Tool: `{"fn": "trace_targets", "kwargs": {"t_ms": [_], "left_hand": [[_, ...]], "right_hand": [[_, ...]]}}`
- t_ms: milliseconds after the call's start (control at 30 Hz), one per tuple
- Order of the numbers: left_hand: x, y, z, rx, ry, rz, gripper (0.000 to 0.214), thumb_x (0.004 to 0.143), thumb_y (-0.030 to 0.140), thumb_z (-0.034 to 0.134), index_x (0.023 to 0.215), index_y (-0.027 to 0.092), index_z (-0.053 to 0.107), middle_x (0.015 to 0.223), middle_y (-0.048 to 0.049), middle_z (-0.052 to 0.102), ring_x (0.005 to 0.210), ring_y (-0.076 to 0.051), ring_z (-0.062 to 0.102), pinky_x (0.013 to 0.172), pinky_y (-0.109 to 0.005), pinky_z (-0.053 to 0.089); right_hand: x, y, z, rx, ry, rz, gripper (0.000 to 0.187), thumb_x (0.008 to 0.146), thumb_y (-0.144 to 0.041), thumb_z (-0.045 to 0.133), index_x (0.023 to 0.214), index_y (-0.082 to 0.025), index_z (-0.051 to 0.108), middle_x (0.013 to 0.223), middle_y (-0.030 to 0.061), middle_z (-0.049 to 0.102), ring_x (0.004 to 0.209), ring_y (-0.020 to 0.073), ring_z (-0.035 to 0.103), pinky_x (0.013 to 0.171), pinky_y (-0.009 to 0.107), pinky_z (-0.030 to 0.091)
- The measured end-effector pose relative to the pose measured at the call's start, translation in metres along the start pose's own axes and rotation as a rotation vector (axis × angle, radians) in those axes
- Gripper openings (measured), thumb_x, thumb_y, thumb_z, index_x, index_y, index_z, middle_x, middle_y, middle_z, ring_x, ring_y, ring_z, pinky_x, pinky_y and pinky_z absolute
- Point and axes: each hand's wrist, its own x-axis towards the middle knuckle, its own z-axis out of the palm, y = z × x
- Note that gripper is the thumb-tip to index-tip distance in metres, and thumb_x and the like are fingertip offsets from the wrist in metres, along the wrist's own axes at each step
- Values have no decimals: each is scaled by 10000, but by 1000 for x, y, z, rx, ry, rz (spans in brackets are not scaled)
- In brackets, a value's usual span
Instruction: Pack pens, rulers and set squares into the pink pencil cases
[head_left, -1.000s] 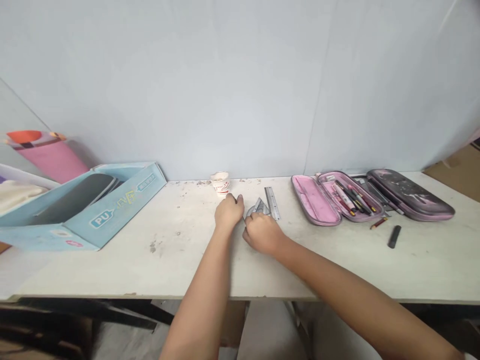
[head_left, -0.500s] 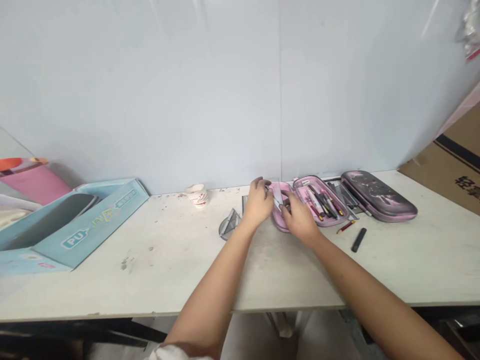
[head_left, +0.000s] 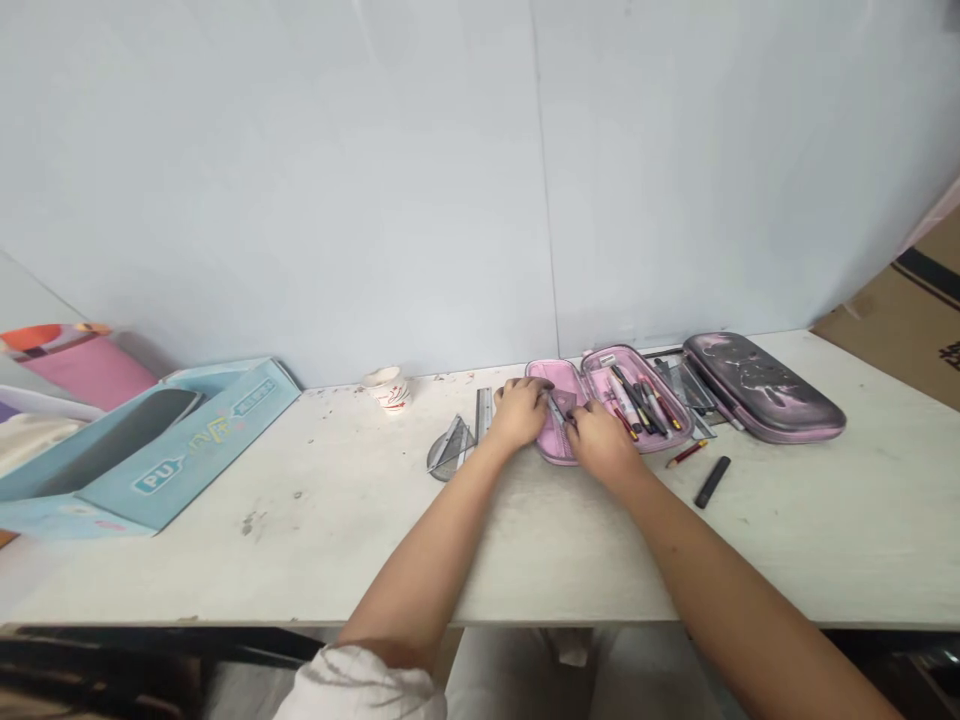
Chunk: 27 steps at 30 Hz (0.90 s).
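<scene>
An open pink pencil case (head_left: 556, 372) lies at the middle of the table. Over its left half, my left hand (head_left: 519, 412) bends its fingers around one end of a clear set square (head_left: 556, 408). My right hand (head_left: 600, 440) pinches the other side of it, low against the lining. Fingers partly cover its outline. The case's right half holds several pens and pencils (head_left: 637, 400). Left of my left hand lie a straight ruler (head_left: 484, 408) and a round grey protractor (head_left: 436, 458) with another set square (head_left: 453, 442) on it.
A closed dark pencil case (head_left: 761, 385) lies at right, beside more clear rulers (head_left: 686, 385). In front are a red pencil (head_left: 685, 454) and a black stick-like object (head_left: 712, 482). A paper cup (head_left: 388, 390) and an open blue box (head_left: 217, 440) stand at left.
The set square has come down from a raised position to lie low in the case's left half, both hands moving with it. The view has shifted slightly.
</scene>
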Motion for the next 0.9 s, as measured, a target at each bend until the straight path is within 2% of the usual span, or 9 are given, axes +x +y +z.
{"fn": "trace_targets", "kwargs": {"t_ms": [100, 300, 400, 500, 600, 733, 900], "left_hand": [[-6, -24, -17, -68, 66, -62, 322, 844, 237, 362, 1088, 224, 570, 1154, -49, 594, 1106, -226, 479, 960, -410, 352], [-44, -98, -50, -126, 190, -244, 280, 829, 225, 377, 1021, 176, 575, 1087, -75, 619, 1052, -197, 532, 942, -340, 384], [-69, -120, -53, -82, 127, -387, 296, 833, 349, 399, 1003, 172, 564, 1078, -102, 605, 1042, -227, 532, 910, -362, 390], [-85, -123, -47, -21, 10, -438, 510, 764, 577, 442, 1045, 160, 525, 1130, -138, 556, 1097, -285, 480, 924, -428, 354], [-88, -119, -39, 55, -48, -352, 705, 650, 700, 490, 1085, 145, 491, 1190, -163, 494, 1150, -320, 410, 958, -472, 294], [-84, -118, -30, 102, -81, -316, 754, 638, 708, 485, 1092, 107, 488, 1209, -188, 452, 1161, -338, 376, 961, -475, 274], [-83, -123, -25, 82, -58, -360, 696, 706, 610, 474, 1135, 61, 471, 1187, -199, 457, 1156, -336, 378, 965, -448, 278]], "right_hand": [[-1, 2, 3, 12, -2, 9, 334, 879, -286, 347, 1006, -145, 622, 998, 145, 577, 858, 221, 596, 746, 322, 417], [-6, 8, 8, 25, 55, 12, 346, 871, -300, 356, 1068, -156, 601, 1039, 129, 578, 923, 223, 573, 808, 323, 407], [-9, 6, 7, 34, 148, -20, 341, 871, -296, 361, 1081, -162, 593, 1057, 118, 573, 937, 224, 563, 824, 324, 405], [-9, -10, 4, 39, 213, -111, 330, 873, -286, 359, 1075, -160, 587, 1035, 109, 573, 946, 224, 552, 829, 323, 405], [-8, -42, 4, 28, 166, -247, 317, 873, -265, 359, 1063, -148, 583, 1020, 108, 572, 955, 217, 540, 844, 318, 398], [-3, -87, 16, -18, 26, -388, 317, 878, -263, 353, 1073, -143, 574, 1025, 104, 566, 974, 210, 522, 866, 314, 380], [10, -117, 38, -12, -91, -389, 313, 882, -293, 363, 1061, -144, 573, 1016, 109, 567, 986, 195, 514, 857, 289, 371]]}}
